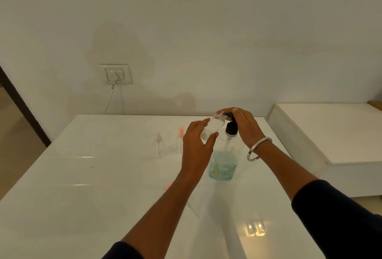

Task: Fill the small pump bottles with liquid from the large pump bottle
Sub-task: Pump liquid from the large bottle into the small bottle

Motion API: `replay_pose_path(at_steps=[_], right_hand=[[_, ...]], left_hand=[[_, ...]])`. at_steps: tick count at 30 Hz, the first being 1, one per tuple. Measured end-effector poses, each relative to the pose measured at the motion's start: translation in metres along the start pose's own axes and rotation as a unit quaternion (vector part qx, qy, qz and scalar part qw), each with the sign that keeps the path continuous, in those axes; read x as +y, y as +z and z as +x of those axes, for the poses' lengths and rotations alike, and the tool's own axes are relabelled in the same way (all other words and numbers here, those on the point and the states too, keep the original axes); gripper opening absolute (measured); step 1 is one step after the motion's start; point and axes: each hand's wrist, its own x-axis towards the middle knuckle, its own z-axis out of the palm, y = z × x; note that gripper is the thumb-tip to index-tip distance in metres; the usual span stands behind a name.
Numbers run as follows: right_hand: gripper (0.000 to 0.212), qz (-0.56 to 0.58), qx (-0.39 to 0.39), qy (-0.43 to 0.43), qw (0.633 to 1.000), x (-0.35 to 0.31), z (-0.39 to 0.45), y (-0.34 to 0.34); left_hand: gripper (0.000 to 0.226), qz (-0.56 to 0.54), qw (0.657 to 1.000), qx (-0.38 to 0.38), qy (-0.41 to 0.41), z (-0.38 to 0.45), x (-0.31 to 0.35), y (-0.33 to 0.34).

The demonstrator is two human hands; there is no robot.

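Observation:
The large clear pump bottle stands on the white table, with blue-green liquid in its lower part and a black pump head. My right hand lies over the pump head, fingers spread across its top. My left hand grips a small clear bottle without a cap, tilted so its open neck sits right under the black nozzle. Two more small bottles stand at the back left: a clear one and one with a pink top.
A pink pump cap with its tube lies on the table beside my left forearm. A wall socket with a plugged cable is behind the table. A low white platform stands to the right.

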Motion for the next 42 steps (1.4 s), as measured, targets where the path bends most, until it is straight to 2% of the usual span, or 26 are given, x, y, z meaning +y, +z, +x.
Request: replay_pose_path(at_steps=[8, 42], right_hand=[[0.037, -0.012, -0.001, -0.006, 1.000, 0.008, -0.004, 0.000], [0.034, -0.009, 0.011, -0.004, 1.000, -0.007, -0.004, -0.002]], left_hand=[[0.042, 0.012, 1.000, -0.010, -0.015, -0.001, -0.002, 0.002], [0.043, 0.008, 1.000, -0.022, 0.016, 0.008, -0.001, -0.007]])
